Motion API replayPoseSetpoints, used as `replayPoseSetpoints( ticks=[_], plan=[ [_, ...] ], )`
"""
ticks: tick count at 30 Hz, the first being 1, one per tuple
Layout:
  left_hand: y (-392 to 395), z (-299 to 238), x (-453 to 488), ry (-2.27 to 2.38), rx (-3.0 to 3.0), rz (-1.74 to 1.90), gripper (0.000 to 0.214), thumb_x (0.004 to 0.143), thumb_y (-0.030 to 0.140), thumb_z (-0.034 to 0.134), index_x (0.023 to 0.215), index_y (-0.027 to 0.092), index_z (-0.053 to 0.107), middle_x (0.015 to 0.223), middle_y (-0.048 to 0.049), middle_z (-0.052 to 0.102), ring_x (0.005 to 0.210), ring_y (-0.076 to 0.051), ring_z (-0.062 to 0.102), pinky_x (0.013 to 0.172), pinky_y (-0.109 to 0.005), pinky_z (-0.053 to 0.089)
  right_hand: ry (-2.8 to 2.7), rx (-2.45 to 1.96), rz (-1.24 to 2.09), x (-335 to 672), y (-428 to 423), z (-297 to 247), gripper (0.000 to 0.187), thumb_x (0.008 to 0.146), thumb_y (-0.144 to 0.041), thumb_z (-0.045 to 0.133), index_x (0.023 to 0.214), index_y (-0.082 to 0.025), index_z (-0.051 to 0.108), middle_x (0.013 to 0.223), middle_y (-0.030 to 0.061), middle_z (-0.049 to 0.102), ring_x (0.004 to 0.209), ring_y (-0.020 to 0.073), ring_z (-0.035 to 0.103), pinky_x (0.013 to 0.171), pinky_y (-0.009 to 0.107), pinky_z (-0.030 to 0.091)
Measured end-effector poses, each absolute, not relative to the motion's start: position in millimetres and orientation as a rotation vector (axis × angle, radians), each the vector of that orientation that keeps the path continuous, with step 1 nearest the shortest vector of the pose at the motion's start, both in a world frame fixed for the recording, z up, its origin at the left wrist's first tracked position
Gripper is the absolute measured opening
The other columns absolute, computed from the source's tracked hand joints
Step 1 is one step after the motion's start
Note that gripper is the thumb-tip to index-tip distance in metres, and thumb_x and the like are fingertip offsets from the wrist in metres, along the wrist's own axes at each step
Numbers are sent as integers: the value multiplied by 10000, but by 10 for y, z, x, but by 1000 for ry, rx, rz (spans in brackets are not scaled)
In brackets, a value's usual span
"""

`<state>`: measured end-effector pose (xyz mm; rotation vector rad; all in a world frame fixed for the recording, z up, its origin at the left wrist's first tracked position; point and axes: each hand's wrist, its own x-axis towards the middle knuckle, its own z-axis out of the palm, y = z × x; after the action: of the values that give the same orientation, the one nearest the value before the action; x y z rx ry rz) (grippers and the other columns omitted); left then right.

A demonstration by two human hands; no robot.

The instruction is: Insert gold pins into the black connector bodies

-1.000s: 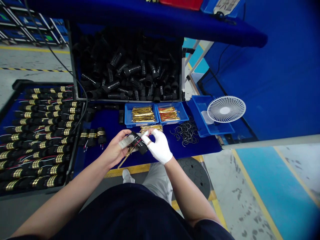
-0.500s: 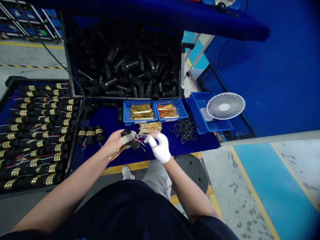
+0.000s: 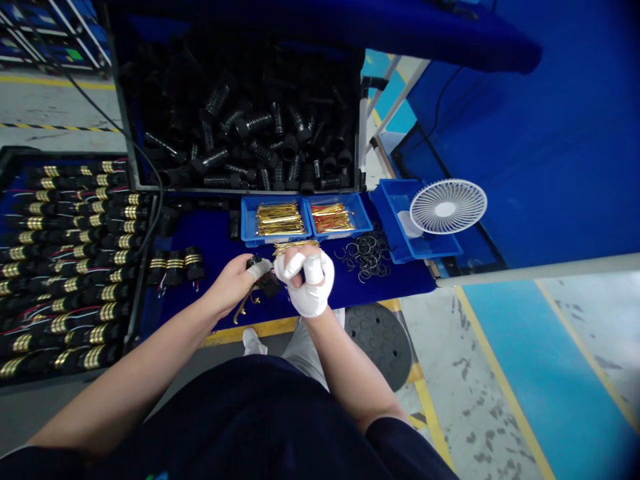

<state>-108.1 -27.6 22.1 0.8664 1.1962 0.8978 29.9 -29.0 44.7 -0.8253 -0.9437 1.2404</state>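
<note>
My left hand (image 3: 237, 280), with white tape round its thumb, is closed on a black cylindrical part (image 3: 270, 285) over the front of the blue-covered bench. Thin gold strips (image 3: 243, 311) hang below this hand. At the part's right end, my white-gloved right hand (image 3: 311, 283) is closed with curled fingers, and whatever it pinches is hidden. Just behind that hand lies a loose bundle of gold strips (image 3: 283, 247), partly covered by it. To the left, three black cylinders with gold bands (image 3: 174, 268) stand side by side on the cloth.
Two blue trays (image 3: 244, 220) hold gold and red strips. Black rings (image 3: 367, 257) lie beside them. A white fan (image 3: 449, 208) stands at the right by another blue tray. Behind is a large bin (image 3: 235, 192) of black ribbed parts; a rack of gold-banded cylinders (image 3: 65, 267) fills the left.
My right hand has moved slightly left against the part, and its fingers have curled inward. The white and red wires seen between the hands are now hidden.
</note>
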Motion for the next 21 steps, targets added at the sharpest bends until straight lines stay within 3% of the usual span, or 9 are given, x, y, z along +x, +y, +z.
replayPoseSetpoints(
  ticks=[3,5,8,9,11,13,15,19,21],
  plan=[
    [-269,153,-1078,1211,866,895,240,715,323,841,664,148,685,601,4,605,538,-125,463,499,-228,337,-1026,-839,1235,331,-250,465,585,857,-784,510,604,-257,514,446,-64,299,386,120,304,439,301,364],
    [-254,133,-1076,1214,847,922,271,720,365,842,694,145,686,629,-1,617,556,-127,480,520,-229,357,-1140,-943,1169,382,-260,508,535,948,-682,452,661,-247,571,490,-39,393,440,144,420,501,308,447],
    [-197,191,-1091,1206,814,983,319,747,438,820,819,152,698,707,-9,649,623,-140,541,575,-227,413,-1550,-1198,940,487,-336,536,298,963,-499,555,934,-240,700,851,55,670,824,216,661,811,359,559],
    [-173,238,-1100,1193,794,1010,341,757,457,812,869,156,699,745,-14,663,659,-147,567,601,-227,436,-1698,-1269,855,523,-369,523,257,926,-446,631,1074,-250,707,1033,81,692,981,244,666,911,377,545],
    [-131,361,-1111,1146,724,1061,409,775,527,783,922,158,687,824,-34,686,736,-169,615,650,-243,484,-1869,-1348,755,583,-427,464,444,864,-357,723,1294,-278,645,1259,99,654,1164,282,628,1014,399,512],
    [-119,493,-1101,1074,659,1072,541,793,675,689,924,151,676,870,-66,694,793,-204,643,681,-285,527,-1791,-1385,755,622,-462,385,459,884,-326,700,1335,-279,625,1279,94,664,1191,284,630,1041,413,505],
    [-144,592,-1064,1051,700,1102,608,795,739,632,961,155,672,901,-76,689,833,-219,650,715,-306,546,-1595,-1378,833,640,-464,324,324,944,-343,614,1250,-260,680,1188,75,721,1139,274,669,1026,423,519],
    [-250,634,-950,1106,970,1284,580,635,344,933,1096,239,598,999,-7,652,917,-169,631,841,-235,504,-1366,-1321,989,665,-399,328,252,952,-374,578,1087,-238,741,1069,45,768,1040,256,714,978,409,542],
    [-295,604,-917,1087,993,1301,642,592,230,952,1095,261,555,1017,6,627,929,-169,628,866,-246,501,-1343,-1309,981,697,-365,386,263,903,-376,647,1106,-230,728,1114,48,759,1071,252,701,1020,408,514]
  ],
)
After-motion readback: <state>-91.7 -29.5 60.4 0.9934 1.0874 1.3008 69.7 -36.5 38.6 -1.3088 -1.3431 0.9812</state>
